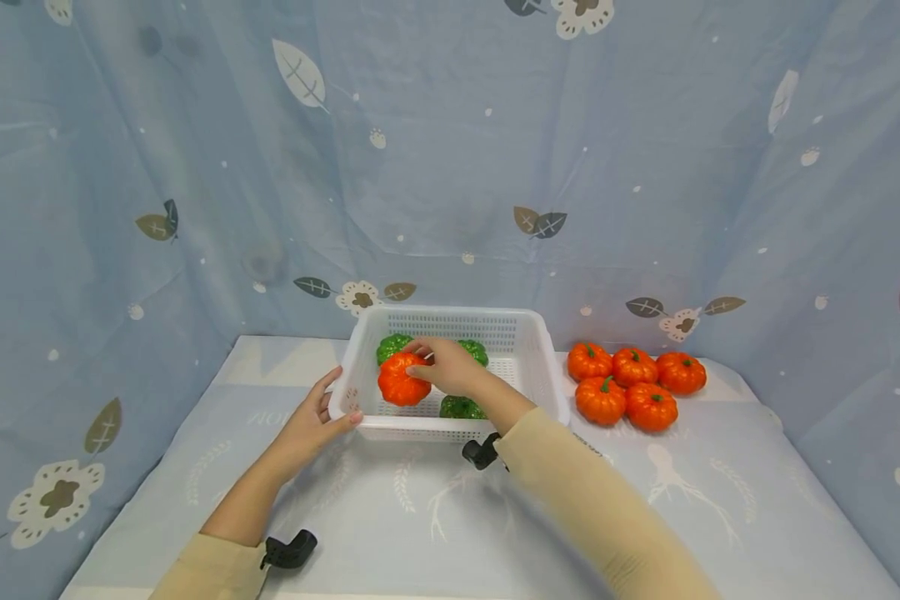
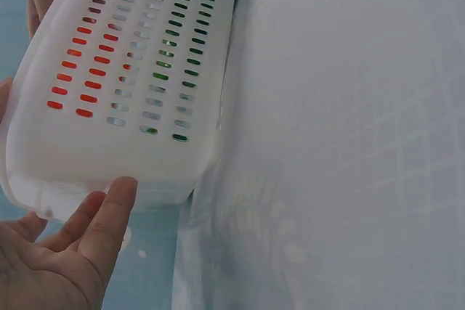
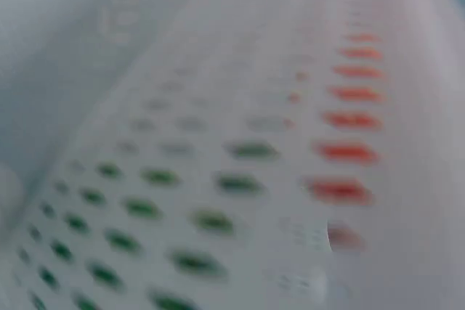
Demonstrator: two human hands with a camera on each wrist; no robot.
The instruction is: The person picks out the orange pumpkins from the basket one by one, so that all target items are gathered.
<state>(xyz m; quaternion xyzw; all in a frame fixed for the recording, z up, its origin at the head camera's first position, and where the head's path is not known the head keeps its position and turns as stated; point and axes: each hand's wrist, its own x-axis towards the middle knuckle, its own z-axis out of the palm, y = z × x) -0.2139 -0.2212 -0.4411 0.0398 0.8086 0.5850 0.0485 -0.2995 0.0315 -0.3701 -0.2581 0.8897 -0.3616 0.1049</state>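
Observation:
A white plastic basket (image 1: 528, 375) with slotted walls stands on the table. My right hand (image 1: 450, 365) reaches inside and holds an orange mini pumpkin (image 1: 403, 382) by its upper right side, over the left part of the basket. Green mini pumpkins (image 1: 462, 407) lie on the basket floor, partly hidden by this hand and the orange pumpkin. At the front left corner, my left hand (image 1: 313, 425) grips the basket, thumb at the front rim and fingers along the end wall. Its fingers (image 2: 109, 226) touch that wall in the left wrist view. The right wrist view is blurred.
Several orange mini pumpkins (image 1: 602, 400) are grouped on the table just right of the basket. A pale patterned cloth (image 1: 412, 517) covers the table. Blue printed curtain (image 1: 450, 167) hangs close behind and at both sides. Each wrist carries a black camera mount (image 1: 290, 550).

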